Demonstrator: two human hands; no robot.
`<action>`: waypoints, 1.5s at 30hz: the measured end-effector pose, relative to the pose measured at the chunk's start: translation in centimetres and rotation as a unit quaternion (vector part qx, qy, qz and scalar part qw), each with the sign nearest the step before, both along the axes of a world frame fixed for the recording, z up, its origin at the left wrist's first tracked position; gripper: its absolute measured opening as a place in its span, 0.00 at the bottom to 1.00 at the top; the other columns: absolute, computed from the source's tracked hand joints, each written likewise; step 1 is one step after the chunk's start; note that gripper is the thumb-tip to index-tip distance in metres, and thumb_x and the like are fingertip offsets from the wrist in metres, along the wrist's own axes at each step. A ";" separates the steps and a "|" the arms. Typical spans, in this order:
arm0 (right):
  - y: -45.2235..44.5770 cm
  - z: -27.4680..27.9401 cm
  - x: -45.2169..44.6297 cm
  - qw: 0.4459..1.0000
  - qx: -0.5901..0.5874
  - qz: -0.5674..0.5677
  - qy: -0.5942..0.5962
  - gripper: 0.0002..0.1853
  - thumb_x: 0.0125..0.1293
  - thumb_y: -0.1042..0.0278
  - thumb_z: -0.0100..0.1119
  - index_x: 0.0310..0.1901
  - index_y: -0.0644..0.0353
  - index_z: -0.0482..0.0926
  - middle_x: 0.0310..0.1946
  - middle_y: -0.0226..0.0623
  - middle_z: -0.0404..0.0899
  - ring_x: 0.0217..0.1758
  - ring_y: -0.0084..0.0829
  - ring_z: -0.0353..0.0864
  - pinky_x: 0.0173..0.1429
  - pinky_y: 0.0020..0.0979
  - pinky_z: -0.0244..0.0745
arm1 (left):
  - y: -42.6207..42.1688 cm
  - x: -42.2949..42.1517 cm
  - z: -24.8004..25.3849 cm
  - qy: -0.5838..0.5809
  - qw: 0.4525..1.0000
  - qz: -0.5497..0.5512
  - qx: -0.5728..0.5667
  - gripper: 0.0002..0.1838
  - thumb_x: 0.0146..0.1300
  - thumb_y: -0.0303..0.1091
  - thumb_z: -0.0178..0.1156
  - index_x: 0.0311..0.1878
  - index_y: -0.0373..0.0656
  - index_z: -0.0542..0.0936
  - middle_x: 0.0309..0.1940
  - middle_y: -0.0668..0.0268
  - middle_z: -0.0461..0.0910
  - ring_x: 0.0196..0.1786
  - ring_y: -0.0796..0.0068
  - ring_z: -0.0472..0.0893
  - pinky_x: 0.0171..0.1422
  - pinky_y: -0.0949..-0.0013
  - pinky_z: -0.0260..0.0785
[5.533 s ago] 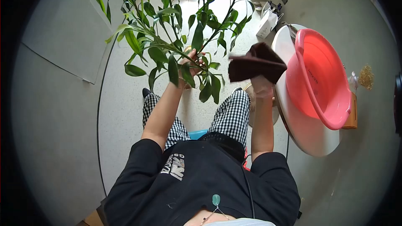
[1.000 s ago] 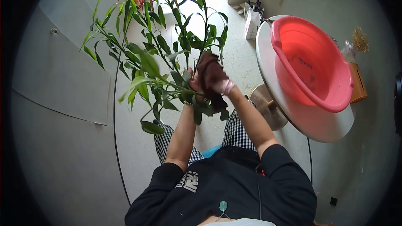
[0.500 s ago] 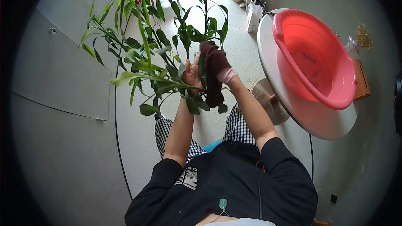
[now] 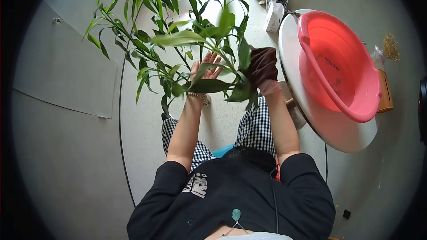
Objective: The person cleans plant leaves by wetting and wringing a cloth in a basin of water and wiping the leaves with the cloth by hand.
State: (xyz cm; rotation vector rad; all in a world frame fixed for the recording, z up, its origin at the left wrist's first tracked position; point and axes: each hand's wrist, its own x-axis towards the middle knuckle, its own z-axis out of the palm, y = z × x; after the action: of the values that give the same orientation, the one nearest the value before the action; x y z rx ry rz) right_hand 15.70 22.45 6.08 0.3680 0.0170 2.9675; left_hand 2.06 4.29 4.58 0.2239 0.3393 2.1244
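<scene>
A tall leafy plant with long green leaves (image 4: 182, 39) fills the space in front of me. My left hand (image 4: 209, 67) is among its stems, palm up with fingers spread, partly covered by leaves; it grips nothing. Around my right hand (image 4: 269, 87) is a dark brown cloth (image 4: 263, 66), which hides the fingers. A pinkish, see-through cuff shows at that wrist. The cloth is beside a broad upright leaf (image 4: 244, 53) at the plant's right side; I cannot tell whether it touches it. Some nearer leaves are blurred by motion.
To the right, a pink plastic basin (image 4: 336, 66) stands on a round white table (image 4: 356, 135). Beyond it are a tan box (image 4: 385, 91) and dried flowers (image 4: 390, 46). A white paper bag (image 4: 274, 15) is on the floor farther off. Grey panels (image 4: 62, 62) line the left.
My right hand and the brown cloth have moved right, away from my left hand. The nearer leaves have swung up and right. My left hand's fingers are now more spread.
</scene>
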 end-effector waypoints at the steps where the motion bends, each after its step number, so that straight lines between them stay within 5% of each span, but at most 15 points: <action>1: -0.4 0.6 0.9 0.977 -0.173 0.095 0.078 0.15 0.68 0.60 0.42 0.46 0.61 0.71 0.38 0.32 0.74 0.41 0.25 0.74 0.49 0.27 0.72 | -0.2 -0.4 -1.6 0.001 1.000 0.000 -0.009 0.21 0.69 0.44 0.36 0.59 0.43 0.64 0.60 0.59 0.65 0.64 0.61 0.64 0.65 0.55 0.59; 3: -1.7 3.3 2.8 0.775 -0.512 0.335 0.155 0.13 0.64 0.62 0.47 0.37 0.63 0.76 0.32 0.34 0.75 0.39 0.27 0.75 0.47 0.31 0.73 | 0.0 0.6 -3.6 0.094 0.980 0.073 -0.162 0.15 0.68 0.39 0.44 0.54 0.44 0.67 0.53 0.64 0.72 0.52 0.70 0.74 0.54 0.66 0.70; 5: -2.4 3.2 3.0 0.633 -0.679 0.341 0.153 0.11 0.60 0.66 0.46 0.34 0.63 0.77 0.29 0.36 0.74 0.37 0.29 0.74 0.45 0.33 0.73 | -0.6 2.6 -5.8 0.118 0.958 0.054 -0.254 0.11 0.67 0.37 0.48 0.47 0.45 0.73 0.42 0.67 0.75 0.36 0.77 0.76 0.44 0.70 0.73; 7: -2.6 2.4 2.8 0.492 -0.795 0.311 0.168 0.10 0.59 0.70 0.45 0.34 0.64 0.77 0.29 0.37 0.73 0.35 0.32 0.73 0.42 0.34 0.71 | -1.5 4.8 -5.0 0.228 0.936 0.040 -0.264 0.11 0.66 0.36 0.49 0.47 0.44 0.74 0.41 0.67 0.76 0.41 0.77 0.76 0.47 0.73 0.71; 11: -2.4 2.5 1.9 0.616 -0.689 0.333 0.186 0.10 0.59 0.70 0.46 0.35 0.67 0.75 0.31 0.36 0.72 0.34 0.31 0.72 0.39 0.34 0.69 | -1.3 4.7 -4.3 0.263 0.952 0.012 -0.155 0.14 0.62 0.39 0.54 0.47 0.42 0.74 0.43 0.63 0.76 0.47 0.75 0.75 0.52 0.72 0.69; 12: -2.7 3.6 2.0 0.438 -0.803 0.369 0.163 0.13 0.57 0.69 0.46 0.40 0.65 0.75 0.32 0.40 0.74 0.34 0.34 0.74 0.40 0.36 0.70 | -1.0 4.7 -3.0 0.213 0.970 -0.014 -0.118 0.16 0.60 0.40 0.57 0.47 0.40 0.74 0.44 0.62 0.76 0.49 0.73 0.75 0.53 0.70 0.69; 14: -2.2 3.4 1.7 0.243 -0.878 0.390 0.133 0.17 0.55 0.68 0.45 0.45 0.64 0.74 0.33 0.44 0.75 0.35 0.37 0.75 0.41 0.37 0.71 | 0.1 4.6 -0.2 0.256 0.953 -0.077 -0.143 0.17 0.57 0.40 0.60 0.46 0.40 0.74 0.41 0.63 0.77 0.46 0.72 0.77 0.51 0.71 0.70; 16: 0.4 -2.5 -0.5 0.264 -0.907 0.287 0.161 0.14 0.50 0.67 0.50 0.38 0.62 0.75 0.35 0.42 0.73 0.37 0.37 0.73 0.41 0.36 0.70 | 1.3 4.4 -0.2 0.266 0.947 -0.108 -0.142 0.18 0.54 0.37 0.63 0.46 0.38 0.74 0.41 0.63 0.78 0.43 0.72 0.78 0.49 0.71 0.71; 18: -3.0 4.8 1.1 0.175 -0.926 0.275 0.193 0.12 0.47 0.66 0.52 0.34 0.59 0.75 0.32 0.40 0.73 0.36 0.36 0.73 0.42 0.35 0.69 | 1.9 5.2 1.2 0.382 0.906 -0.109 -0.148 0.19 0.53 0.33 0.64 0.47 0.37 0.73 0.41 0.64 0.78 0.41 0.76 0.78 0.47 0.74 0.71; 21: -5.3 9.6 1.7 0.128 -0.942 0.208 0.232 0.08 0.44 0.64 0.55 0.28 0.55 0.75 0.27 0.37 0.73 0.35 0.34 0.73 0.42 0.32 0.68 | 2.6 5.9 1.0 0.483 0.776 -0.055 -0.402 0.14 0.55 0.34 0.63 0.44 0.43 0.73 0.31 0.72 0.76 0.36 0.82 0.75 0.42 0.76 0.68; 22: -5.5 10.4 1.6 0.127 -0.946 0.182 0.238 0.07 0.43 0.64 0.56 0.26 0.53 0.75 0.25 0.37 0.73 0.34 0.33 0.73 0.43 0.31 0.68 | 2.9 6.4 1.1 0.486 0.774 -0.054 -0.401 0.14 0.55 0.34 0.63 0.44 0.43 0.73 0.31 0.72 0.76 0.36 0.82 0.75 0.42 0.76 0.68; 24: -4.1 7.9 1.0 0.077 -0.933 0.275 0.217 0.07 0.43 0.63 0.56 0.26 0.53 0.75 0.25 0.36 0.73 0.35 0.33 0.73 0.41 0.31 0.68 | 3.0 7.4 2.0 0.375 0.902 -0.051 -0.207 0.10 0.58 0.34 0.61 0.41 0.45 0.73 0.27 0.75 0.72 0.31 0.85 0.71 0.38 0.78 0.65; 26: -3.3 6.8 0.4 0.026 -0.910 0.364 0.194 0.07 0.44 0.63 0.57 0.26 0.53 0.75 0.25 0.35 0.72 0.35 0.33 0.72 0.40 0.31 0.67 | 2.7 7.5 1.8 0.355 0.907 -0.037 -0.225 0.08 0.59 0.35 0.60 0.39 0.45 0.73 0.26 0.75 0.72 0.30 0.86 0.70 0.36 0.79 0.63; 35: -3.5 8.2 -0.9 0.086 -0.914 0.354 0.177 0.06 0.53 0.72 0.51 0.21 0.55 0.74 0.21 0.33 0.74 0.28 0.28 0.74 0.29 0.29 0.67 | 2.3 5.0 2.0 0.331 0.894 -0.017 -0.301 0.07 0.58 0.36 0.62 0.29 0.46 0.74 0.19 0.75 0.73 0.21 0.87 0.69 0.26 0.81 0.61; 45: 2.3 9.6 -5.7 0.094 -0.852 0.453 0.246 0.09 0.53 0.57 0.54 0.23 0.49 0.80 0.22 0.31 0.78 0.27 0.35 0.78 0.30 0.36 0.69 | 0.2 2.8 2.3 0.299 0.913 -0.012 -0.279 0.06 0.58 0.35 0.61 0.29 0.49 0.75 0.18 0.77 0.73 0.20 0.90 0.69 0.24 0.86 0.58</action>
State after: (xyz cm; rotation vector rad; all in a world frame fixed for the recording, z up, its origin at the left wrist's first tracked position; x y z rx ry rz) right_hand 9.97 24.77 15.65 -0.4901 -2.3899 -0.2409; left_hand 4.86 4.50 6.84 0.5341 1.2692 1.8000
